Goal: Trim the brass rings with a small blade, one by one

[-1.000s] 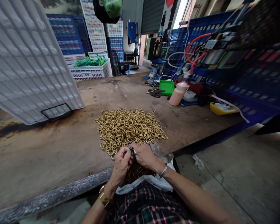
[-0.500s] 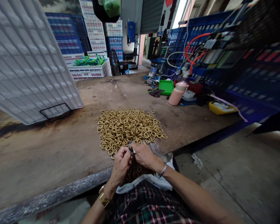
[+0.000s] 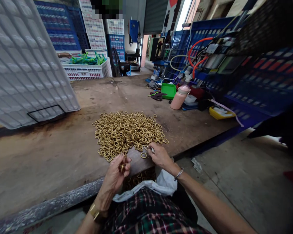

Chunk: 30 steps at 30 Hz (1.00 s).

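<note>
A heap of gold-coloured rings (image 3: 127, 131) lies on the worktable's wooden top (image 3: 88, 156). My left hand (image 3: 113, 172) is at the near side of the heap, its fingers curled round a few gold rings (image 3: 122, 167). At the heap's right front, my right hand (image 3: 161, 158) is closed in a pinch; a small pale thing shows at its fingertips, too small to name. One loose ring (image 3: 143, 155) lies just left of that hand. Below both hands, an open white bag (image 3: 146, 188) on my lap holds darker-looking rings (image 3: 140, 178).
A tall translucent ribbed crate (image 3: 34, 71) stands at the left. On the right are a pink bottle (image 3: 178, 99), a green tray (image 3: 168, 91) and a yellow tray (image 3: 219, 113). A white crate of green pieces (image 3: 88, 66) stands beyond the table, with another person's arm (image 3: 63, 55) beside it.
My hands were together over the bag's edge and are now apart. The right has moved right and forward to the heap; the left has turned, showing rings in its fingers. The view has shifted slightly.
</note>
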Motion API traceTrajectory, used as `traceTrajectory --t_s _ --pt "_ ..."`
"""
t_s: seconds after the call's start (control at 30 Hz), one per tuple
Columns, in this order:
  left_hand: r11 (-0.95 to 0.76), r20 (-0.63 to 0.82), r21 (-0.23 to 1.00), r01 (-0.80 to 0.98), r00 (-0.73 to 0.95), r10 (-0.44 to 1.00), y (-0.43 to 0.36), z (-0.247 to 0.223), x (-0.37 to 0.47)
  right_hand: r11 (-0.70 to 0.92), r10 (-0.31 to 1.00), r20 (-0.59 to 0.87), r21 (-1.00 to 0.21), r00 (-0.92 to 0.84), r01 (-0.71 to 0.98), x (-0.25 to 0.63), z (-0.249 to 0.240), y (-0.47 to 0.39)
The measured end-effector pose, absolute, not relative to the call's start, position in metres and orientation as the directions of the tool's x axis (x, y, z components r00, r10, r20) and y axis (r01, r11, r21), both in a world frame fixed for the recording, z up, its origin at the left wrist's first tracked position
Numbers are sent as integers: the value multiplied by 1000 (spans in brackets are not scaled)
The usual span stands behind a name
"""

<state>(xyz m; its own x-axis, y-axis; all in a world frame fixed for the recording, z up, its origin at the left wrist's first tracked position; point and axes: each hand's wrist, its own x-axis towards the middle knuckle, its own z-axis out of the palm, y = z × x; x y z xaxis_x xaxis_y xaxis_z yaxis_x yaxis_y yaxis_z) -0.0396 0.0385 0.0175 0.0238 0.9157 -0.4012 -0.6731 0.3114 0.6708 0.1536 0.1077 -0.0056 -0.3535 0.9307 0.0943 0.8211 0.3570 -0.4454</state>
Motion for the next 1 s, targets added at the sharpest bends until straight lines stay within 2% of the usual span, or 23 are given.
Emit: traceTrajectory --t_s 0.2,0.33,0.43,0.5,0.6,0.67,0.73,0.8,0.87,1.0 --pt "405 -492 532 -744 118 863 37 7 -42 337 928 -23 -368 -371 867 141 -8 92" --pt "436 -523 439 -786 171 835 36 6 -40 332 932 -31 -323 -360 886 135 -7 87" --pt "429 -557 435 -791 138 819 37 3 -35 333 933 -16 -342 -359 879 135 -12 88" --pt "415 -553 491 -766 94 828 38 0 -32 334 929 -14 -405 -371 851 135 -16 90" --pt "352 -464 693 -629 -15 886 39 -5 -27 276 934 -7 -621 -358 733 129 -15 95" --pt "280 -367 838 -468 -105 924 39 -7 -26 181 943 -26 -795 -332 578 121 -9 97" --pt "200 -263 930 -309 -179 948 38 -7 -26 14 940 -127 -914 -317 406 111 -2 95" --pt "133 -174 972 -192 -216 961 37 -5 -26 -198 890 -282 -947 -358 253 103 5 93" --pt "90 -117 987 -129 -214 970 36 -3 -27 -370 814 -398 -917 -422 151 97 8 91" --pt "44 -54 997 -60 -174 983 36 -1 -28 -516 714 -461 -855 -526 50 94 9 88"
